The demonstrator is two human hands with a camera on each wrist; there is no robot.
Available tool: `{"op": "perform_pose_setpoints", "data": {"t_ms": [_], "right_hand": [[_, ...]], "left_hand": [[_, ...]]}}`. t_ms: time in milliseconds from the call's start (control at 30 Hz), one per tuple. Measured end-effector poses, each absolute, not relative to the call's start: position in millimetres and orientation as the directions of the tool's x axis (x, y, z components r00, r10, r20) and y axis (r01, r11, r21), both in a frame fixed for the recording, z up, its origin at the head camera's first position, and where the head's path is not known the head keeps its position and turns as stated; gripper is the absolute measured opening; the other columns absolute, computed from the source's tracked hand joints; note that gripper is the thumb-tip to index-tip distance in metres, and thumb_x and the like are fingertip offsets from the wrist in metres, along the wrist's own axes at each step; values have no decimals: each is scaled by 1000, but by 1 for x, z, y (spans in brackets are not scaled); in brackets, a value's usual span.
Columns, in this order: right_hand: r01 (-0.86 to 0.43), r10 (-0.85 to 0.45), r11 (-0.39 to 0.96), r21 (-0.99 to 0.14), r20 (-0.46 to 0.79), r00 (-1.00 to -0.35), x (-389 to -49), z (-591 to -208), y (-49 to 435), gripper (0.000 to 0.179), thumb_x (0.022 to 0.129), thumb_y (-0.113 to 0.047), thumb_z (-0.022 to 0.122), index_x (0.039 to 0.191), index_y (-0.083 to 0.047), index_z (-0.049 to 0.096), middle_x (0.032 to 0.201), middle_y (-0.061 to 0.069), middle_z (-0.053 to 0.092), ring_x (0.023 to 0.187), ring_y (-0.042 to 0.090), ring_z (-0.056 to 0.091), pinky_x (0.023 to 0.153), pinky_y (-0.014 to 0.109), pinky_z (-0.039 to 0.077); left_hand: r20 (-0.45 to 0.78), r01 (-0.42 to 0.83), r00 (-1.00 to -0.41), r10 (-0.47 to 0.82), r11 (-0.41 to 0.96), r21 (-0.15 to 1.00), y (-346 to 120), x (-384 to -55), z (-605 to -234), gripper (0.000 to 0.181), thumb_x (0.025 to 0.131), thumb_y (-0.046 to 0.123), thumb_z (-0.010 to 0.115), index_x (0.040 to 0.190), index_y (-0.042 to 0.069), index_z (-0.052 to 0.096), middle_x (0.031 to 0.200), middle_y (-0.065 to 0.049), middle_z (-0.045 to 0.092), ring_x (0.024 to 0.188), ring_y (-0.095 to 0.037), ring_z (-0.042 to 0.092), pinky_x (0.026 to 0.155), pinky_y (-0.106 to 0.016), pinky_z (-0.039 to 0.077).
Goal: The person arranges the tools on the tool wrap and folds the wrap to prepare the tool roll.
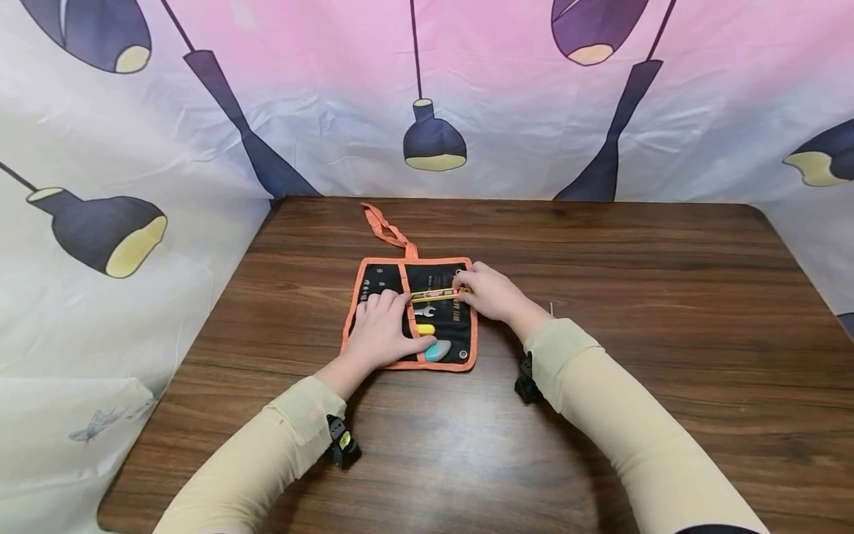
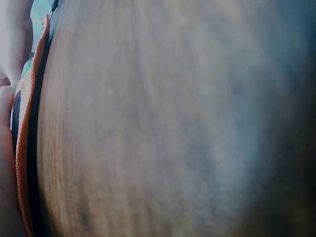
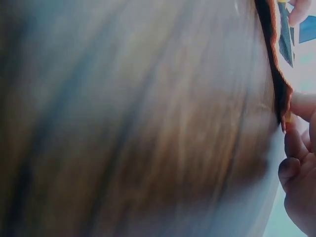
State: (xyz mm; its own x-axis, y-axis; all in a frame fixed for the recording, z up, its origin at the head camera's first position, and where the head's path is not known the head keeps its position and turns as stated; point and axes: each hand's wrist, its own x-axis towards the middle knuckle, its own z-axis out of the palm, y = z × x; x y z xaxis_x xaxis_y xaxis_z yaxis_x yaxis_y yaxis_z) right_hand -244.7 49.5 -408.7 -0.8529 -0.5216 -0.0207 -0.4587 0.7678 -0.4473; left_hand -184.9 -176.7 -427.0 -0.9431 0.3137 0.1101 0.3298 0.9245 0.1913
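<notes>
A black tool pouch with orange edging [image 1: 443, 366] lies spread on the table, an orange strap running across it. My right hand [image 1: 497, 295] pinches the right end of a slim yellow stick-shaped tool with a red label [image 1: 437, 294]. The tool's left end reaches the strap beside my left fingers. My left hand [image 1: 382, 330] rests flat on the pouch's left part, thumb pointing right over a teal and grey handle [image 1: 438, 351]. Between the hands show a wrench [image 1: 425, 311] and a yellow handle [image 1: 425, 329], their left parts tucked under the strap.
An orange tie ribbon [image 1: 387, 228] trails from the pouch's far edge onto the brown wooden table [image 1: 634, 297]. A patterned cloth backdrop [image 1: 360, 148] hangs behind the table. Table surface lies around the pouch on all sides.
</notes>
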Motion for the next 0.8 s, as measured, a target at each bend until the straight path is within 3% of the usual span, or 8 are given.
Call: {"op": "perform_pose_setpoints", "data": {"t_ms": [300, 800], "right_hand": [[-472, -516, 780, -411, 4, -856, -242, -406, 43, 20, 94, -22, 58, 112, -16, 63, 103, 10, 50, 87, 23, 50, 77, 39, 43], [-464, -524, 799, -382, -64, -849, -243, -409, 9, 18, 93, -27, 59, 109, -19, 64, 107, 6, 56, 99, 21, 53, 85, 38, 44]], "left_hand": [[111, 341, -939, 325, 920, 192, -178, -185, -429, 95, 68, 77, 56, 134, 9, 50, 112, -7, 47, 95, -26, 39, 84, -44, 33], [101, 342, -939, 328, 915, 213, -178, -186, -429, 93, 68, 76, 56, 134, 11, 49, 110, -7, 46, 94, -26, 38, 83, -44, 32]]}}
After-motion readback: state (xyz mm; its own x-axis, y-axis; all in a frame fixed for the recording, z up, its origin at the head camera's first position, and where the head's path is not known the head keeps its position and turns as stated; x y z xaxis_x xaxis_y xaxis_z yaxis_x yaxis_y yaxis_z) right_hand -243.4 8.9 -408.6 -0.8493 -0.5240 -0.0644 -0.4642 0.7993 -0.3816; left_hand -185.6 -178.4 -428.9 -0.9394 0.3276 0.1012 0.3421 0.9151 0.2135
